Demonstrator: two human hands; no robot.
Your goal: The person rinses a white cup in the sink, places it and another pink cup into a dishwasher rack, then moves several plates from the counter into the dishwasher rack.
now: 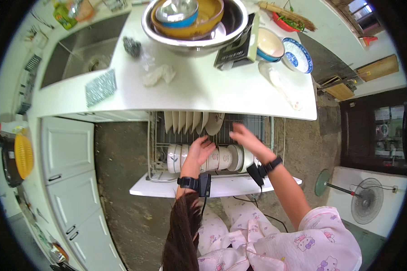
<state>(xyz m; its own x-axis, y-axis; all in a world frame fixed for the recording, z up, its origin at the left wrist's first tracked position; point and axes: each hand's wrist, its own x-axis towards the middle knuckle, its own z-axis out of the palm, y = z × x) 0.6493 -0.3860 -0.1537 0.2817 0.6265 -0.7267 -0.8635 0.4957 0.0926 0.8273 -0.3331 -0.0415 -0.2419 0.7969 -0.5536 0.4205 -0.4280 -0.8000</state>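
Note:
An open pull-out wire dish rack (151, 149) lies below the countertop in front of me. Several white plates (179, 121) stand on edge in its back part, with a patterned dish (214, 124) at their right end. Along the front runs a row of white bowls (174, 158) lying on their sides, some bearing printed decoration. My left hand (201, 150) hovers over the bowls, fingers spread and holding nothing. To its right, my right hand (245, 135) is over the wires beside the patterned dish, slightly blurred, its fingers apart with nothing in them.
Over the rack juts the white countertop (203, 96). On it stand nested metal basins (193, 50), a flat box (239, 47), stacked bowls (271, 44) and a blue-rimmed bowl (296, 56). A sink (78, 64) is at left; a standing fan (367, 201) is at right.

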